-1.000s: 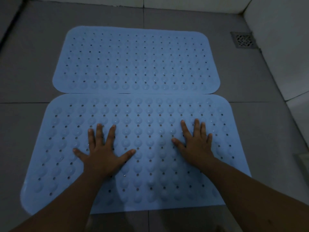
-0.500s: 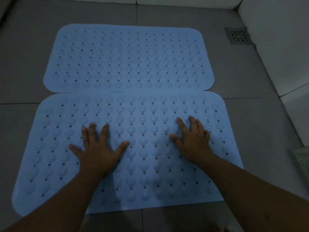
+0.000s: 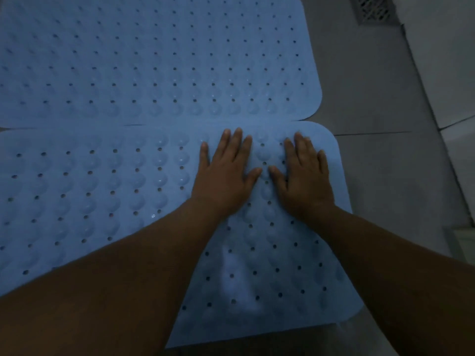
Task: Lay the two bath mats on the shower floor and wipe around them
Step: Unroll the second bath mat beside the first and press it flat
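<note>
Both of our hands have shifted since the earlier frame, from the middle of the near mat toward its far right corner, and they now lie much closer together. Our left hand [image 3: 226,173] rests palm down with straight fingers slightly spread, its fingertips almost at the mat's far edge. Our right hand [image 3: 305,173] lies flat just beside it, fingers straight and fairly close, the two thumbs nearly meeting over a raised bump. Neither hand grips anything; both press on the surface.

We see the near pale blue rubber bath mat with rounded corners [image 3: 102,191] spread flat on the grey tiled shower floor [image 3: 380,98]. Its surface is covered in rows of soft round bumps with small dark holes between them, and some bumps catch a faint shine. Its right edge runs along bare floor, and its near right corner shows at the bottom of the view; our forearms cover much of its near half.

We see the far pale blue rubber bath mat of the same pattern [image 3: 154,60] lying flat beyond it, long edge against long edge; the two touch or slightly overlap along that seam, and we cannot tell which. Its near right corner curves away just beyond our hands.

Past the far mat's right edge, a square metal floor drain grate [image 3: 372,9] sits near the white tiled wall [image 3: 442,47].
</note>
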